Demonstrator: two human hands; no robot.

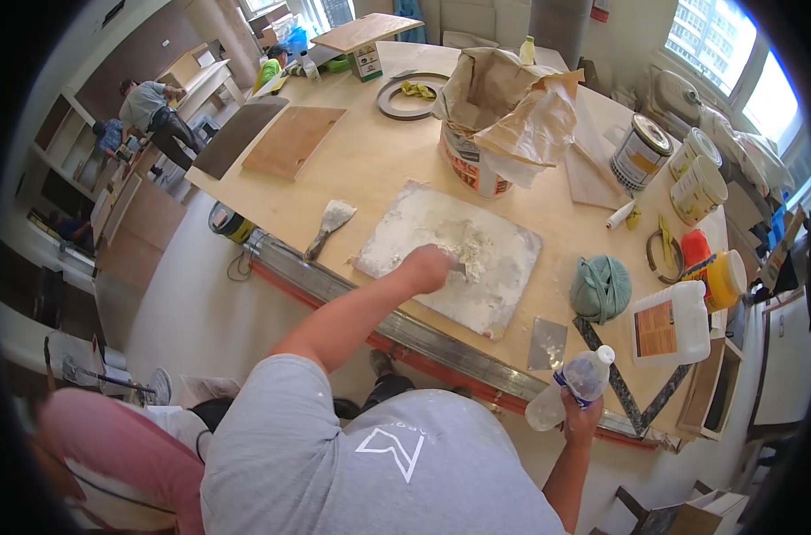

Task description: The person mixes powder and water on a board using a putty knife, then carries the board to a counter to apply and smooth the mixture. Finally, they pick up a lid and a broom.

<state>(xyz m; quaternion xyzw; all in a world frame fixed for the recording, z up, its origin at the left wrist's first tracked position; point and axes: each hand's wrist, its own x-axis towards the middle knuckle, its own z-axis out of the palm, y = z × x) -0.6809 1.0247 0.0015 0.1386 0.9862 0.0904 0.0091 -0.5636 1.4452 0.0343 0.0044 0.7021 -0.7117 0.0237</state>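
My left hand is closed over the white-smeared board, around what looks like a putty knife. Its metal blade shows at the edge of a heap of pale paste; the handle is hidden in my fist. In my right hand, a clear plastic bottle with a white cap and blue label is gripped near the table's front edge. A paste-covered scraper lies left of the board. To the right of the board is a small grey metal plate.
A large bucket with crumpled brown paper stands behind the board. Right are a ball of green twine, a white jug, a yellow container and paint cans. A person's pink sleeve is close at left; others work behind.
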